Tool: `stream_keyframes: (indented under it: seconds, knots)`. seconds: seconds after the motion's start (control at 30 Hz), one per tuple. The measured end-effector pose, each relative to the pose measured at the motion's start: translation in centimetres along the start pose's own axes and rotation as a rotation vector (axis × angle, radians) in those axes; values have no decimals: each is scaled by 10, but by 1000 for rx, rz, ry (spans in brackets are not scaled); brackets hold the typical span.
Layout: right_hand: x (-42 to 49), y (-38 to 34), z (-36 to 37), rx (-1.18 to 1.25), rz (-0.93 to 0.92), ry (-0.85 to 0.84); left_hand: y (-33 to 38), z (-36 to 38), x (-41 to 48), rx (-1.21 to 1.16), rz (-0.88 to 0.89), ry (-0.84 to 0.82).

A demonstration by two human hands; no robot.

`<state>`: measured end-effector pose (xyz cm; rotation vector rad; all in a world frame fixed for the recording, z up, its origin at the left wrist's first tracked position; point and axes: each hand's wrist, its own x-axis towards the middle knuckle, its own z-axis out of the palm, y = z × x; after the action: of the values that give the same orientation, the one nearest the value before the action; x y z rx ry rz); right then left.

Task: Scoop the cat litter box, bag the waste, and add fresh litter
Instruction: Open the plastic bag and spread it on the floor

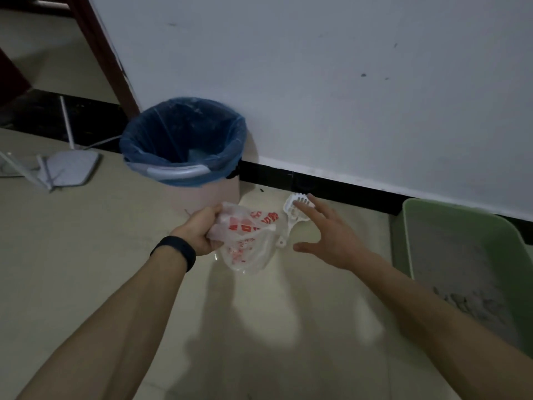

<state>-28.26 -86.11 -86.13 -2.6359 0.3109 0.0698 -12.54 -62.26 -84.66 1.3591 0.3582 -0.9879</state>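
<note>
My left hand (199, 230) grips a thin white plastic bag with red print (248, 243), which hangs crumpled just above the floor. A white slotted litter scoop (291, 215) lies on the floor right of the bag, head toward the wall. Over the scoop hovers my right hand (331, 235), fingers spread and holding nothing; its fingertips cover part of the scoop's head. The green litter box (415, 226) with grey litter sits at the right edge, against the wall.
A pink waste bin (207, 192) lined with a blue bag stands against the wall, behind my left hand. A flat mop head (72, 168) and its white pole lie on the floor at left. A dark wooden door frame (106, 53) rises behind.
</note>
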Motion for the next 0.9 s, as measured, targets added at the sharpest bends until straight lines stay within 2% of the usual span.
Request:
stream_keyframes:
  seconds: [0.17, 0.37, 0.47, 0.53, 0.6, 0.63, 0.7, 0.77, 0.83, 0.9]
  knots:
    - [15, -11, 22, -81, 18, -80, 5, -11, -14, -49, -82, -51]
    - [37, -41, 55, -10, 25, -105, 1, -35, -16, -78, -149, -30]
    - [46, -54, 72, 13, -53, -121, -1, -48, -13, -56, -160, 4]
    - [48, -66, 75, 177, -89, -17, -2, -59, -8, 105, -68, 136]
    - [49, -74, 67, 380, -38, 112, -6, -75, 0, 488, 103, 377]
    - [48, -73, 61, 380, -48, 170, -7, -83, 4, 660, 185, 474]
    - [45, -65, 53, 114, -165, 253, -8, -91, 8, 746, 267, 541]
    - [35, -52, 53, -81, -276, 279, -8, -83, 5, 652, 223, 435]
    - [17, -41, 63, -125, -337, 287, -9, -63, 3, 523, 141, 248]
    - [-2, -31, 75, -170, -380, 296, -13, -39, 7, 496, 158, 123]
